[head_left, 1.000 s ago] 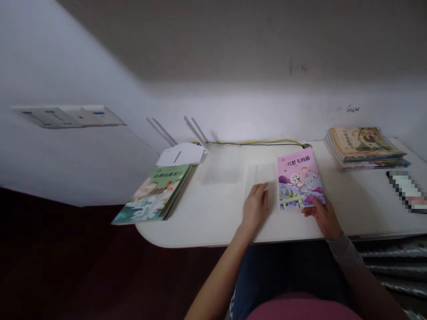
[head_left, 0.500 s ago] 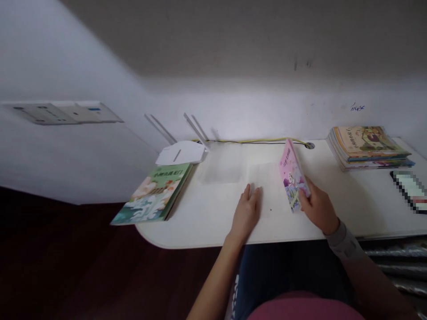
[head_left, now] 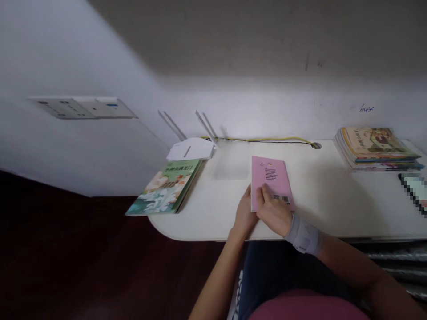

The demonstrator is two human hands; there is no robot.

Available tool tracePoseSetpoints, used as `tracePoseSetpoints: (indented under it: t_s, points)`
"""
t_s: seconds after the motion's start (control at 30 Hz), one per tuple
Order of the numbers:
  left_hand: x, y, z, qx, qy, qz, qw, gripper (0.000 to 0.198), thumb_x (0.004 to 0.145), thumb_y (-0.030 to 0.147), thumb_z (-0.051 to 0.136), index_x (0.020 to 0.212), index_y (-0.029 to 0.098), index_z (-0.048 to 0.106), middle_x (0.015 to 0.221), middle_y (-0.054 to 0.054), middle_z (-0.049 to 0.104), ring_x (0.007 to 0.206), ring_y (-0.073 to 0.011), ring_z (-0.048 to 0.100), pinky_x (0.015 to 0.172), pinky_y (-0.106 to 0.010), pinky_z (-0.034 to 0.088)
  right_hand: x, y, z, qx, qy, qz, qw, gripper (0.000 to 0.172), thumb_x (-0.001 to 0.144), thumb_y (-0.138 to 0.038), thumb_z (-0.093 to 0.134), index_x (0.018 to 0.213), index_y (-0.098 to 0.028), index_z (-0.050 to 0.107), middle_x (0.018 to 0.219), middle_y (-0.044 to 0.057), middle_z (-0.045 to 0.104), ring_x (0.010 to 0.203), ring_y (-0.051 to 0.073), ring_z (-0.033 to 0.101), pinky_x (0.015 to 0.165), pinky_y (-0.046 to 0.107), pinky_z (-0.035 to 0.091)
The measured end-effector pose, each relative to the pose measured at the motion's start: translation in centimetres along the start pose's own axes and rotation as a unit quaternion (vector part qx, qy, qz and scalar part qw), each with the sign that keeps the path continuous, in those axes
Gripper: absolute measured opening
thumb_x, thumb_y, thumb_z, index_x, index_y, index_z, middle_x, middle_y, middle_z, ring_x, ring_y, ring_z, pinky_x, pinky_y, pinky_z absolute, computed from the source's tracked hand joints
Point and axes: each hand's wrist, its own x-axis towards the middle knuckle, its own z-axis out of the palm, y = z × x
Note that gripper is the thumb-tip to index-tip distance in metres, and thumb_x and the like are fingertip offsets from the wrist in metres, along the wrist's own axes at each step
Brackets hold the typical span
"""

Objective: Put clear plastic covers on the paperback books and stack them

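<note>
A thin pink picture book [head_left: 273, 166] shows its back cover, with dark text and a code block near the bottom. My right hand [head_left: 275, 215] is closed on its lower part, fingers bent over the cover. At the book's lower left edge is my left hand [head_left: 245, 218], its fingers partly hidden behind the book; it appears to hold that edge. The book is over the white tabletop [head_left: 207, 213]; whether it rests on the surface I cannot tell.
A green picture book [head_left: 163, 186] overhangs the left end of the table, beside a white router [head_left: 191, 149] with antennas. A stack of books [head_left: 376, 146] stands at the back right, near a phone [head_left: 415, 191]. Yellow and black cables [head_left: 267, 140] run along the wall.
My right hand has brought the pink book leftward to my left hand. Its front cover was showing and it stood tilted; now the back cover faces up. The view has shifted slightly.
</note>
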Motion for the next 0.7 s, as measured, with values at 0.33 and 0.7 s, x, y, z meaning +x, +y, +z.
tracePoseSetpoints:
  t_s: [0.33,0.7]
  points:
    - [-1.1,-4.4,-1.0,0.179,0.048,-0.014,0.983,0.035,0.085,0.016,0.037,0.113,0.013,0.058,0.125,-0.018,0.056,0.119,-0.0299,0.05,0.099,-0.046,0.04,0.7,-0.5,2.6,0.039,-0.049,-0.027,0.998,0.047,0.091,-0.009,0.033,0.137,-0.002,0.036,0.143,0.032,0.032,0.078,0.024,0.07,0.06,0.037,0.058]
    - [-2.0,-4.4,-0.4,0.178,0.058,-0.018,0.982,0.038,0.091,0.021,0.035,0.122,0.013,0.057,0.138,-0.016,0.049,0.129,-0.0316,0.041,0.102,-0.051,0.036,-1.6,3.9,2.0,0.136,0.035,-0.049,0.989,0.052,0.089,-0.034,0.054,0.135,-0.012,0.043,0.128,0.016,0.056,0.11,0.027,0.057,0.09,0.042,0.048]
